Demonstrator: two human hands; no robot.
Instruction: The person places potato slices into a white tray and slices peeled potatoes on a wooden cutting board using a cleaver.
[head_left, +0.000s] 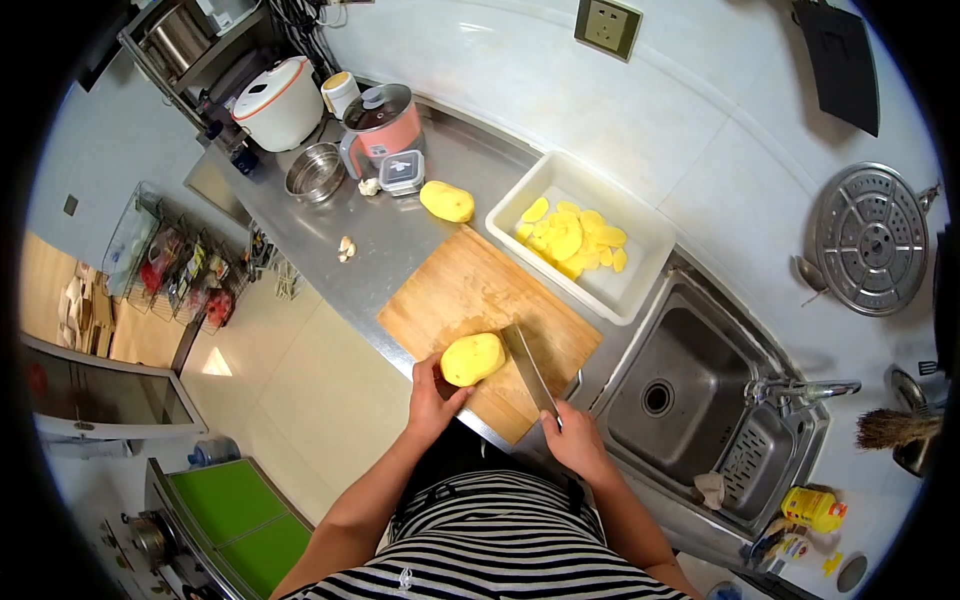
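The left hand (434, 405) holds a peeled potato (473, 360) on the wooden board (440, 290); the right hand (575, 436) grips a knife (530, 371).

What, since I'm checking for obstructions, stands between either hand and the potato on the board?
The knife stands between the right hand and the potato; the left hand touches the potato with nothing visible between.

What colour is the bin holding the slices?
White bin; it shows best in the head view.

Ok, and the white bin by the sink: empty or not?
Not empty: yellow slices lie in a pile inside the white bin, covering part of its bottom.
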